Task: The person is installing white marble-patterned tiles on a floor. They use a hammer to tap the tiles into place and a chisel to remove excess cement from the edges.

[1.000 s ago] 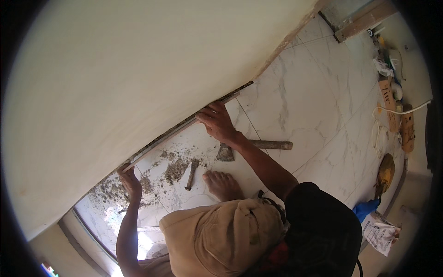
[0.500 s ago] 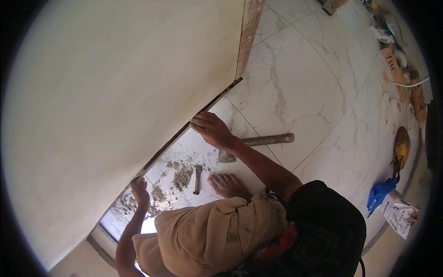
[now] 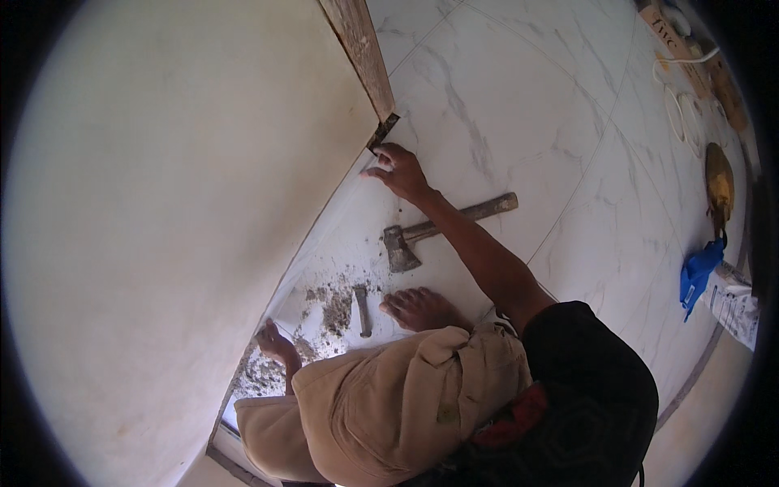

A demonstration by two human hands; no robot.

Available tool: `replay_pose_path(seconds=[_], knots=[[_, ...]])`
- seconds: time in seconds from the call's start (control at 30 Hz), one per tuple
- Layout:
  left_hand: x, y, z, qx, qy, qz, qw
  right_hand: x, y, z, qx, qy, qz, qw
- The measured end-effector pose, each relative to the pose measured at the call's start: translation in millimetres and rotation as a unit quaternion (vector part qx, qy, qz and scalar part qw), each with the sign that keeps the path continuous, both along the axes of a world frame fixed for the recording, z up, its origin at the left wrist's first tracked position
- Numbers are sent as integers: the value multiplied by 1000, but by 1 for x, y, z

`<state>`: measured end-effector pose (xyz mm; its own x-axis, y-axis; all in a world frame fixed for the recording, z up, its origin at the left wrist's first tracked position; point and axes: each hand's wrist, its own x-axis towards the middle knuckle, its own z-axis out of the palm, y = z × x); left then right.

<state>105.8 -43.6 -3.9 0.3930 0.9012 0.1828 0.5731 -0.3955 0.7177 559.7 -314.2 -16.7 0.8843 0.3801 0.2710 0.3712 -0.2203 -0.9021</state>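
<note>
A pale, glossy strip (image 3: 318, 231) runs along the foot of the cream wall (image 3: 178, 211). My right hand (image 3: 399, 172) is at its far end, thumb and forefinger apart, fingertips beside a short dark gap (image 3: 383, 134) at the wall base. Lower down the same edge, my left hand (image 3: 277, 344) rests its outstretched fingers against the wall foot; part of it is hard to make out. Under my right forearm lies a wooden-handled axe (image 3: 403, 247). Closer to my bare foot (image 3: 426, 309) is a metal chisel-like tool (image 3: 362, 312).
Crumbled mortar debris (image 3: 336, 312) is scattered over the marbled tile floor (image 3: 535, 146). A worn wooden door frame (image 3: 361, 57) stands at the wall's end. To the right are a long cardboard box (image 3: 677, 49), white cable (image 3: 683, 122), a blue bag (image 3: 699, 274) and a white sack (image 3: 734, 304).
My right hand has moved farther up the wall edge, its fingers more spread. The long dark line at the wall foot now shows only at the far end. The view has shifted.
</note>
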Motion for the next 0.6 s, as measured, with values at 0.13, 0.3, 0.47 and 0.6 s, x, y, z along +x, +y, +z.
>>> replay_pose_path(seconds=[0.13, 0.3, 0.47, 0.6], knots=[[34, -29, 13, 8, -20, 49, 999, 1, -2, -9, -12, -19, -14, 1000], [40, -39, 24, 25, 88, 104, 990, 7, -6, -11, 3, -15, 14, 1000], [42, -46, 17, 46, 26, 109, 993, 9, -9, 4, -12, 11, 25, 1000], [42, -46, 4, 62, 29, 103, 992, 17, -11, 2, -1, -10, 17, 1000]])
